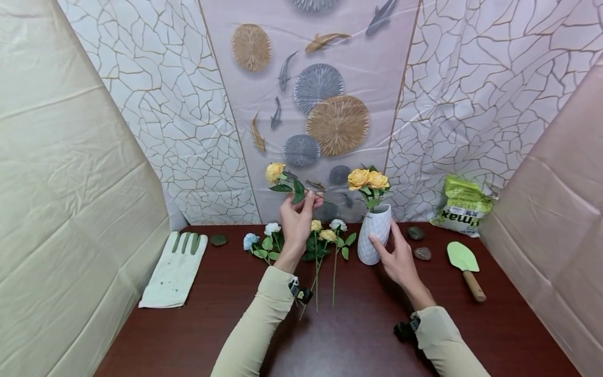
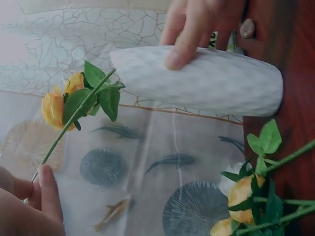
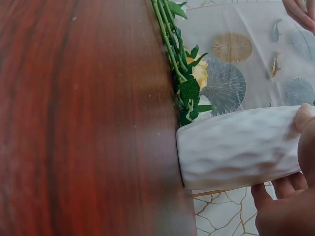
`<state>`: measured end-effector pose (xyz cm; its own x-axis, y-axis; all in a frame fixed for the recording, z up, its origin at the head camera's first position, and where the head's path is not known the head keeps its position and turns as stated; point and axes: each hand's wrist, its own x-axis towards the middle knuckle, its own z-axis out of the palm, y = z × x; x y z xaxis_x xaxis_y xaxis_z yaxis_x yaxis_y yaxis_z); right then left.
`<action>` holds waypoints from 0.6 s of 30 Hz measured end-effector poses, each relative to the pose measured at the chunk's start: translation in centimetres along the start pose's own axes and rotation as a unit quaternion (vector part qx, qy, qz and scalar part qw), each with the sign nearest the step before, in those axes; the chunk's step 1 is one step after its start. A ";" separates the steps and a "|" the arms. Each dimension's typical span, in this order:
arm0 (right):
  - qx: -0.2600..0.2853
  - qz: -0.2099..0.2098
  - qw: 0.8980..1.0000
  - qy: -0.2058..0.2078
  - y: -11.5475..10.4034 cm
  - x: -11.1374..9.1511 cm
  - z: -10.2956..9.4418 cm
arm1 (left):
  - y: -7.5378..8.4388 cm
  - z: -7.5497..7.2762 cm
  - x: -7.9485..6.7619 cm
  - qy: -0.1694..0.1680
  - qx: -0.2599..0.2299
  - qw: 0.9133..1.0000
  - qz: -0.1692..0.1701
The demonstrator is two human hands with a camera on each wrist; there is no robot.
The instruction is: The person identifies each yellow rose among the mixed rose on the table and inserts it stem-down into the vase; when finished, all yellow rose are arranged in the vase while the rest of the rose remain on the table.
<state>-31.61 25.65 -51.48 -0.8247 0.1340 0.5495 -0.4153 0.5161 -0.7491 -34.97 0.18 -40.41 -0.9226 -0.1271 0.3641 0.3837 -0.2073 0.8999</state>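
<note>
My left hand point(image 1: 297, 222) pinches the stem of a yellow artificial rose point(image 1: 275, 172) between thumb and fingers, up to the left of the vase. In the left wrist view the bare stem point(image 2: 78, 113) slants toward the vase's mouth, in front of the blooms there. My right hand point(image 1: 400, 259) grips the side of a white textured vase point(image 1: 374, 238), which stands on the table. Two yellow roses point(image 1: 368, 179) are in the vase. The right wrist view shows the vase's lower body point(image 3: 236, 150), with the right thumb and fingers around its upper part.
Loose blue point(image 1: 251, 241), white point(image 1: 272, 229) and yellow roses point(image 1: 328, 235) lie behind and beside my left forearm. A glove point(image 1: 174, 275) lies left. On the right are dark stones point(image 1: 422, 254), a green bag point(image 1: 464, 207) and a small trowel point(image 1: 463, 256). A patterned cloth hangs behind.
</note>
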 end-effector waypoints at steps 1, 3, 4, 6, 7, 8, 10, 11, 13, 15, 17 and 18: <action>-0.002 0.000 1.000 0.000 0.0 0.0 0.0 | 0.1 0.2 0.1 0.007 0.001 1.000 0.005; -0.005 0.003 1.000 -0.001 0.1 0.0 0.0 | 0.3 0.6 0.1 0.017 -0.001 1.000 0.019; -0.007 0.002 1.000 -0.004 0.1 0.0 0.0 | 0.4 0.8 0.2 0.018 -0.004 0.999 0.030; -0.007 0.005 1.000 -0.005 0.1 0.0 0.0 | 0.5 1.2 0.3 0.017 -0.015 0.998 0.050; -0.006 0.007 1.000 -0.005 0.2 0.0 0.1 | 0.5 1.3 0.4 0.014 -0.020 0.998 0.063; -0.005 0.006 1.000 -0.005 0.2 0.0 0.1 | 0.4 1.5 0.4 0.010 -0.027 0.997 0.072; -0.006 0.004 1.000 -0.006 0.2 0.0 0.0 | 0.3 1.9 0.4 0.002 -0.033 0.996 0.085; -0.005 0.005 1.000 -0.005 0.3 0.0 0.1 | 0.3 2.1 0.3 0.000 -0.032 0.996 0.088; -0.004 0.003 1.000 -0.006 0.3 0.0 0.0 | 0.1 2.5 0.3 0.001 -0.024 0.996 0.091; -0.003 0.002 1.000 -0.008 0.3 0.0 0.0 | -0.1 2.9 0.1 0.002 -0.007 0.996 0.094; 0.000 0.002 1.000 -0.009 0.2 0.0 -0.1 | -0.2 3.2 0.0 0.001 0.008 0.995 0.097; 0.000 0.003 1.000 -0.009 0.2 0.0 -0.1 | -0.2 3.3 0.0 -0.001 0.014 0.995 0.099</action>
<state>-31.66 25.81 -51.58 -0.8338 0.1209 0.5386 -0.4112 0.5150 -0.7521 -35.21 3.41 -39.84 -0.8294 -0.1608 0.5350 0.5563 -0.1505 0.8172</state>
